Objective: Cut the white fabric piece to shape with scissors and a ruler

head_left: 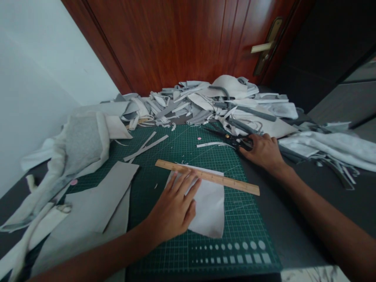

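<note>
My left hand (176,203) lies with its fingers stretched out over a wooden ruler (232,182) and a pale piece of fabric (209,209). The ruler crosses the fabric at a slant near its far edge, leaving a thin strip of fabric showing beyond it. Off to the right, my right hand (264,152) has its fingers closed around the handles of black scissors (230,138). Their blades point left over the far right part of the green cutting mat (147,207). Part of the fabric is hidden beneath my left hand.
A heap of grey and white fabric scraps (190,103) lies along the back by a wooden door (176,39). Larger grey fabric pieces (111,192) cover the mat's left side. Narrow cut strips (147,148) lie on the mat. More fabric (331,147) is at the right.
</note>
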`<act>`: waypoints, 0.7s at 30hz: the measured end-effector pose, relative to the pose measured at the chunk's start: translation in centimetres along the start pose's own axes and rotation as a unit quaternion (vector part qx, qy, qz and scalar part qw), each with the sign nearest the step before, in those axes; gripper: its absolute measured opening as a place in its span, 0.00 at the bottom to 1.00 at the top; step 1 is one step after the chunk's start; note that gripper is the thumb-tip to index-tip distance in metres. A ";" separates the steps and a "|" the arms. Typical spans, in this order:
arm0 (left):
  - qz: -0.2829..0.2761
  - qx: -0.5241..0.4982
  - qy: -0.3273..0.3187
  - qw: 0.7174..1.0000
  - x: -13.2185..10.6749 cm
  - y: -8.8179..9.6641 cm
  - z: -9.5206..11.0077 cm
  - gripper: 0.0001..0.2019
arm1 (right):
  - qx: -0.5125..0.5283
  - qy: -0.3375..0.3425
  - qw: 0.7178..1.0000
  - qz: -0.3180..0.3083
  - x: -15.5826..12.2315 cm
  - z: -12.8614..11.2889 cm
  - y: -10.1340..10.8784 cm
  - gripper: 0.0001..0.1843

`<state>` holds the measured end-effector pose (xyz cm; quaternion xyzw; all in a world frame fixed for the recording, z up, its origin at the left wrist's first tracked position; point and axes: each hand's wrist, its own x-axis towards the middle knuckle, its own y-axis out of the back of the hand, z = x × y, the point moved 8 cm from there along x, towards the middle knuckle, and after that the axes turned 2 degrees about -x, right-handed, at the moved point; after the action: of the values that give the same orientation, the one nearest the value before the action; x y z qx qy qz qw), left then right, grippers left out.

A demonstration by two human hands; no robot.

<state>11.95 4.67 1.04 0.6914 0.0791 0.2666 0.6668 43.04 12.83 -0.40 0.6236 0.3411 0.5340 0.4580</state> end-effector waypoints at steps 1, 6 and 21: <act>-0.006 -0.008 0.012 1.000 0.2 -0.2 -0.4 0.27 | -0.004 0.003 1.000 0.000 -0.1 0.0 0.1 0.30; -0.032 -0.042 0.044 0.998 0.5 -0.7 -1.6 0.28 | -0.018 0.036 0.999 -0.022 -0.3 0.1 0.2 0.30; -0.024 -0.115 0.069 0.991 0.4 -0.8 -2.5 0.30 | -0.005 0.085 0.994 -0.062 -0.2 1.4 -1.5 0.30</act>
<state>11.32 7.13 0.28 0.5883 0.1099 0.3051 0.7407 44.43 12.88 -1.91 0.5512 0.4138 0.5578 0.4625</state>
